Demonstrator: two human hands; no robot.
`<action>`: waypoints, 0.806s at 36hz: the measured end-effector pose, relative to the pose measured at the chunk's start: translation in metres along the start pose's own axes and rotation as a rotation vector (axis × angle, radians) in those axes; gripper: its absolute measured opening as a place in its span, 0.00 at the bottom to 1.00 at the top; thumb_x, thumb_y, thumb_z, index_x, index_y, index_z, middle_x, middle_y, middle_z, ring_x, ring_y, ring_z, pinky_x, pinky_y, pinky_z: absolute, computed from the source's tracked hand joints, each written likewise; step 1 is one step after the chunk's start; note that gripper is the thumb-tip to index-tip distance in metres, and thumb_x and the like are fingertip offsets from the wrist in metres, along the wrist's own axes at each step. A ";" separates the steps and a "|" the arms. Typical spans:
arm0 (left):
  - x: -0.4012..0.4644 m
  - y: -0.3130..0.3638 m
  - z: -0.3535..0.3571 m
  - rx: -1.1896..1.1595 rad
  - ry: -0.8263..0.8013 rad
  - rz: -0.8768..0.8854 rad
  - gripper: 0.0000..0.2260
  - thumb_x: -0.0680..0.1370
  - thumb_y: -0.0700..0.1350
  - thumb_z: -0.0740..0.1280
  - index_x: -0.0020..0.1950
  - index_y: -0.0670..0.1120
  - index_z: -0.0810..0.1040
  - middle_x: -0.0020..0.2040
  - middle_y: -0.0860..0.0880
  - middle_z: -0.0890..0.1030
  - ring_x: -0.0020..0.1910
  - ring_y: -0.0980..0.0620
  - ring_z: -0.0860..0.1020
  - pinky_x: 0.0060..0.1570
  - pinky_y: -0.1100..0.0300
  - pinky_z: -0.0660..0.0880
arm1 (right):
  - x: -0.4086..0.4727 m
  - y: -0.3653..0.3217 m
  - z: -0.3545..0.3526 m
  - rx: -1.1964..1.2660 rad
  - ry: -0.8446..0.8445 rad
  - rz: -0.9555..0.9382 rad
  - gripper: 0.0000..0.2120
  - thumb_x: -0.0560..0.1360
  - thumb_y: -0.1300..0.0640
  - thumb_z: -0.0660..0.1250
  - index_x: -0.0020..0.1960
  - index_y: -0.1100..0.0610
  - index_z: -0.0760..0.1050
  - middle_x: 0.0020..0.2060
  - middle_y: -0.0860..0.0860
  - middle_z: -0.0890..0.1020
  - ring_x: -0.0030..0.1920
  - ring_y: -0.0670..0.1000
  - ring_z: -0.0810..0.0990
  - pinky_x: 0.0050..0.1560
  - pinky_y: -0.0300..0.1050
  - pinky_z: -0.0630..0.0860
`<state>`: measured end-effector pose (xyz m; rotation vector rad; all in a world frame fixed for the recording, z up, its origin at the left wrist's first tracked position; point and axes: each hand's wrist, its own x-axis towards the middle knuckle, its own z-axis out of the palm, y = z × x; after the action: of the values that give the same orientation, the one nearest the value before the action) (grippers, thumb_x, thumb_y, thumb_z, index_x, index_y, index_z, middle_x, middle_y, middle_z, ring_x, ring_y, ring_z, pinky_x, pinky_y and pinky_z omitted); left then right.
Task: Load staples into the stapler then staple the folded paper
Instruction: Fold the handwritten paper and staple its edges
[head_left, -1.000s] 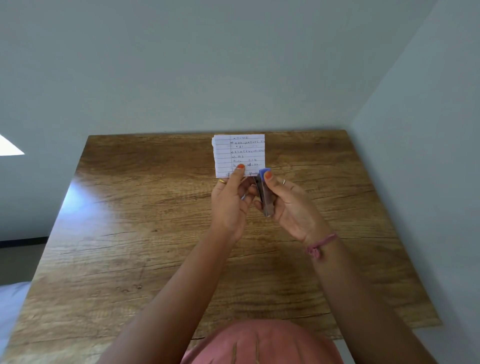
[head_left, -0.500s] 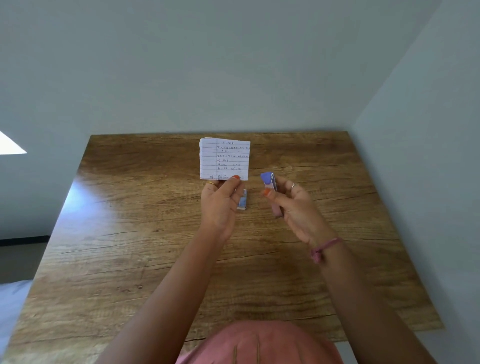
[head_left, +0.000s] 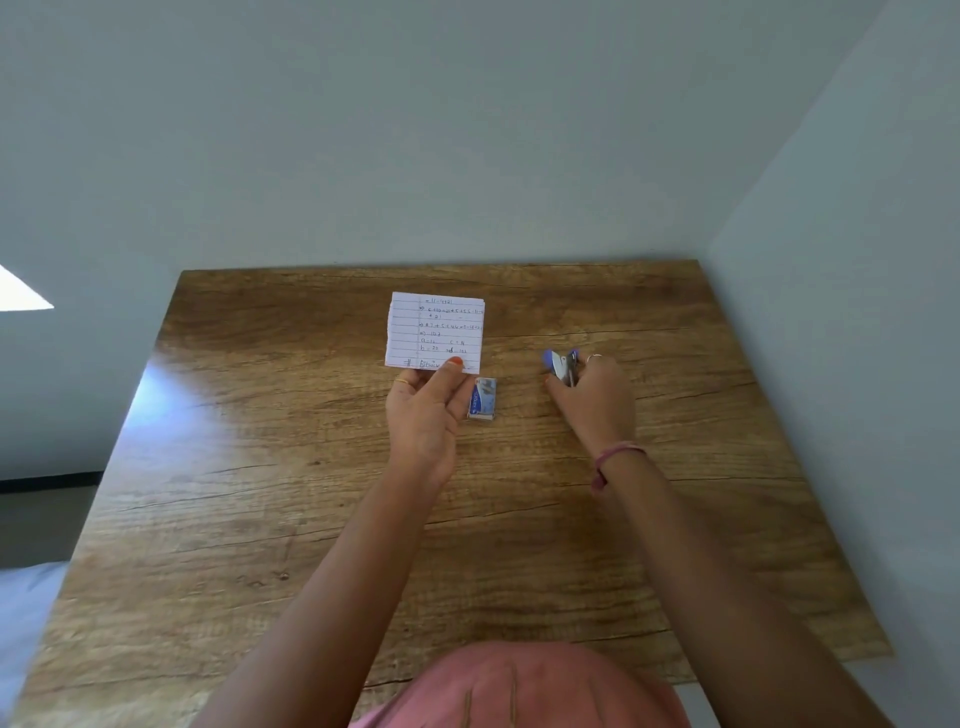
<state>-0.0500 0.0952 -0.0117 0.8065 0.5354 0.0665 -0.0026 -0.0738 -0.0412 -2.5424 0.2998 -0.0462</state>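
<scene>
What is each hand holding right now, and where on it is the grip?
Left hand pinches the folded paper at its near edge. Right hand grips the stapler by its rear end.

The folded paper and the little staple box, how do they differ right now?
The folded paper is white, lined and handwritten; the staple box is blue and grey with printing. The paper is the larger of the two. The left hand pinches the paper by its near edge, while nothing holds the box, which lies on the wooden table beside that hand. Both are rectangular and sit left of the stapler gripped by the right hand.
</scene>
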 end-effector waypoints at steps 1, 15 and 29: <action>0.000 0.000 -0.001 0.002 0.000 -0.001 0.06 0.77 0.32 0.66 0.52 0.41 0.76 0.53 0.42 0.82 0.52 0.47 0.82 0.53 0.55 0.80 | 0.001 0.000 0.001 -0.018 -0.008 -0.003 0.13 0.73 0.51 0.70 0.38 0.59 0.72 0.40 0.56 0.78 0.40 0.55 0.78 0.34 0.44 0.67; 0.000 -0.002 -0.007 0.001 0.009 -0.015 0.07 0.77 0.35 0.68 0.53 0.42 0.78 0.46 0.46 0.84 0.45 0.51 0.84 0.44 0.59 0.81 | -0.017 -0.019 -0.006 0.042 0.064 -0.157 0.24 0.75 0.47 0.69 0.67 0.58 0.72 0.56 0.54 0.75 0.52 0.51 0.78 0.49 0.47 0.79; -0.013 0.001 -0.018 0.081 -0.182 -0.066 0.13 0.76 0.39 0.70 0.60 0.43 0.79 0.55 0.43 0.84 0.54 0.46 0.83 0.46 0.56 0.81 | -0.028 -0.060 -0.010 0.995 -0.395 0.130 0.11 0.74 0.63 0.71 0.56 0.59 0.79 0.45 0.53 0.86 0.35 0.41 0.82 0.33 0.32 0.75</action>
<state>-0.0698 0.1050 -0.0153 0.8633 0.3939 -0.0889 -0.0192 -0.0243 0.0006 -1.4972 0.2057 0.2851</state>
